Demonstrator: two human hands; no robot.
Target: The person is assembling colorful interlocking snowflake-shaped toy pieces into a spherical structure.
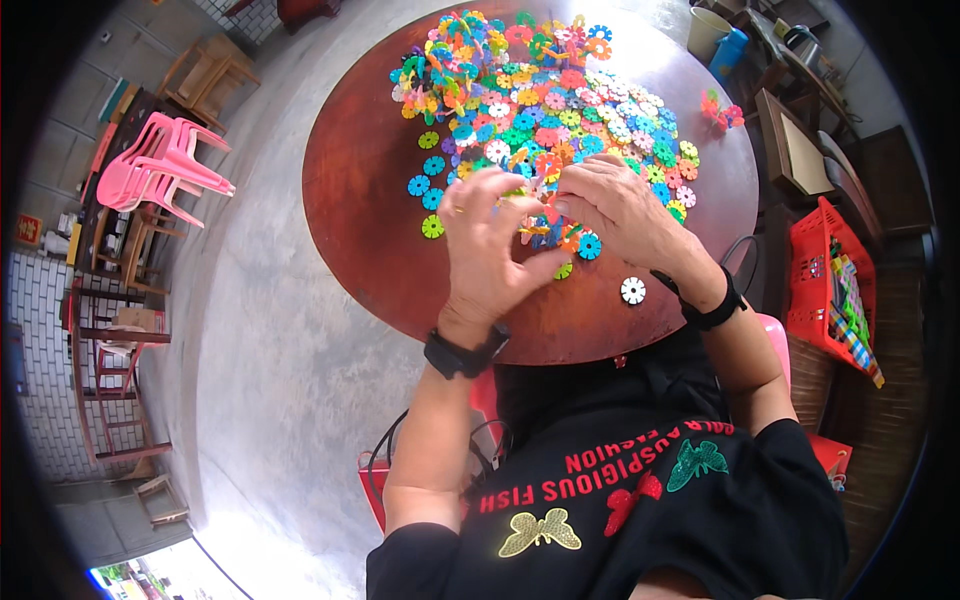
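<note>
Both hands are over the near part of a round brown table point(370, 240), working at a small cluster of interlocking plastic flower discs point(546, 236) in orange, blue, white and other colours. My left hand point(487, 240) curves around its left side, fingers bent and thumb apart below. From the right, my right hand point(622, 212) pinches at the top of the cluster; fingers hide the exact piece. Beyond them spreads a pile of loose flower discs point(560, 112) in many colours. A white disc point(632, 290) lies alone near the table's front edge.
Joined discs form a larger build point(450, 62) at the far left of the pile. A small red build point(720, 112) sits at the table's right. Right of the table stands a red basket point(808, 270). Pink plastic chairs point(160, 165) are at the left.
</note>
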